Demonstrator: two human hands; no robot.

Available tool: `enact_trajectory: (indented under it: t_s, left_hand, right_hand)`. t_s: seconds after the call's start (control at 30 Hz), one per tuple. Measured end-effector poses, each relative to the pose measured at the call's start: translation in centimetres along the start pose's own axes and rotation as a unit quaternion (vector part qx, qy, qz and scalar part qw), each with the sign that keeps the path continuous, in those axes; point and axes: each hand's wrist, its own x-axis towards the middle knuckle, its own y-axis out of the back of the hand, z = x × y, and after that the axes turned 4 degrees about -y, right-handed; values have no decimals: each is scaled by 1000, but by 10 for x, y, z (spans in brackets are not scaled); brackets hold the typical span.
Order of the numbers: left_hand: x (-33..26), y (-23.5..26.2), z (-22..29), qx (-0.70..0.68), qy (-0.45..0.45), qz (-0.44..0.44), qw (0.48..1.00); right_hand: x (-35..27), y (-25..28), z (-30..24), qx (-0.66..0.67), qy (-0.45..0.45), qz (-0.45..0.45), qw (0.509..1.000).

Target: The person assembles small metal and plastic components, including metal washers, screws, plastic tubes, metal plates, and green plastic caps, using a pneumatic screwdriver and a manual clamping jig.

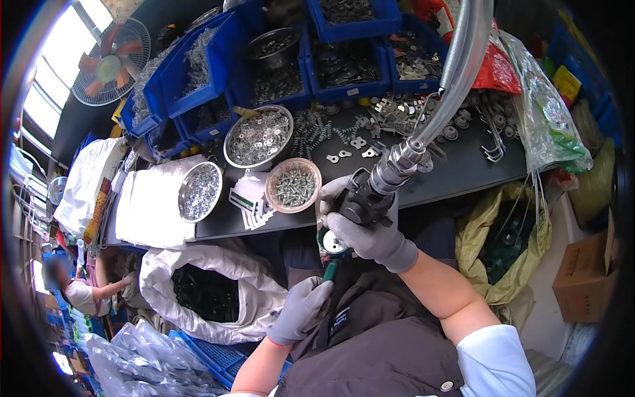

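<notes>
Gloves, grey and knitted, are covering both hands, which are working low over the person's lap, in front of the dark bench. The left hand [301, 309] is curling its fingers closed around the lower end of a green part [330, 266], pinching it from below. Just above, the right hand [370, 233] is wrapping tight around a black power driver [360, 198] and pressing its nose down on the round green-and-metal head of that part. The part is looking small, with a dark green stem and a shiny ring on top; its details are too small to tell. A ribbed metal hose [456, 63] is running from the driver's back up and out of view. If the left grip is loosening while the tool is turning, I think the part could spin or slip down into the lap, and the glove tip is sitting close to the driver's nose, so it could snag. Farther off, a beige bowl of screws [294, 185] is resting on the bench edge, with two steel bowls [258, 137] of small fittings beyond, then blue bins [198, 66] along the back.
</notes>
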Motion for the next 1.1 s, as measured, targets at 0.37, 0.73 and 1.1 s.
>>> enact_trajectory:
  t_s: [0.37, 0.73, 1.1]
  left_hand:
    - [4, -2, -13, -39, 5, 7, 999]
    - [6, 10, -29, -286, 7, -120, 951]
    - [15, 10, -36, -288, 48, -157, 943]
  right_hand:
    - [9, -3, -4, -32, -19, -19, 999]
    - [8, -7, -30, -133, -80, -110, 982]
    - [-5, -22, -26, -92, -25, 27, 995]
